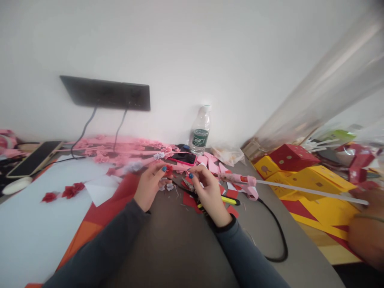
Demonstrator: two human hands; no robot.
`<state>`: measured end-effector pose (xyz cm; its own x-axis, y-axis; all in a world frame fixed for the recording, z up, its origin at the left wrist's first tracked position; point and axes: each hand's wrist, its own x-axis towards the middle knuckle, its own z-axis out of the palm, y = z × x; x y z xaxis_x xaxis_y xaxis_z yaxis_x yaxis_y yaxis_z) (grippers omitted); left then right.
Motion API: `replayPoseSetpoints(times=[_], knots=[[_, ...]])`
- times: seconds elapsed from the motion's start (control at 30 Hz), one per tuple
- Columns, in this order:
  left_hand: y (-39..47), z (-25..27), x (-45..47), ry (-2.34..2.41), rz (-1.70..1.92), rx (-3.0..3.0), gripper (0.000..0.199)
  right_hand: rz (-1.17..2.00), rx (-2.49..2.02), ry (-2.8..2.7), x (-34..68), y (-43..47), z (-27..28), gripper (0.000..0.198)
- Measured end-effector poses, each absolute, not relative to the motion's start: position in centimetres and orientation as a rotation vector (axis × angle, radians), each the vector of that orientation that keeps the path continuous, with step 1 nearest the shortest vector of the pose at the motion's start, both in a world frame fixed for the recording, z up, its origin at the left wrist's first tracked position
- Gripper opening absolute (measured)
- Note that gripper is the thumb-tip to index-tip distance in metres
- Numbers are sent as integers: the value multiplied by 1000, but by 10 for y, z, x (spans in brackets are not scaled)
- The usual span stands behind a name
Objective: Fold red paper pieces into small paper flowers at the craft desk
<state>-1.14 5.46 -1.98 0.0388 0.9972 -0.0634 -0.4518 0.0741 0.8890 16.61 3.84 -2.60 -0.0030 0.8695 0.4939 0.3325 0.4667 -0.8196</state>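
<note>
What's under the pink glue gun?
The pink glue gun lies on red paper scraps and the grey table, its black cord trailing off. Whatever sits directly beneath its body is covered.

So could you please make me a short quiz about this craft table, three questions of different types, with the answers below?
1. True or false: the pink glue gun lies to the right of the right hand.
2. What does the left hand pinch between its fingertips? A) a small red paper piece B) a bottle cap C) a coin
3. Fill the gap: the water bottle stands upright against the ____.

Key:
1. True; its black cord trails toward the table's near edge.
2. A, the small red paper piece, which the right fingertips seem to touch as well.
3. Wall, just behind the pink-cased phone.
</note>
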Motion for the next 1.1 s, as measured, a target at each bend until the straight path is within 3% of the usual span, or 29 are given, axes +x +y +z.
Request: replayPoseSetpoints(times=[0.27, 0.8, 1.1], knots=[[60, -17, -14, 898, 1528, 820, 39, 743, -1049, -1408, 167, 42, -26, 8], [52, -30, -17, 1100, 1213, 1852, 22, 777, -1011, -1396, 166, 43, -28, 9], [55, -38, -16, 1147, 1325, 1924, 49, 771, -1013, -1452, 164, 46, -36, 11]])
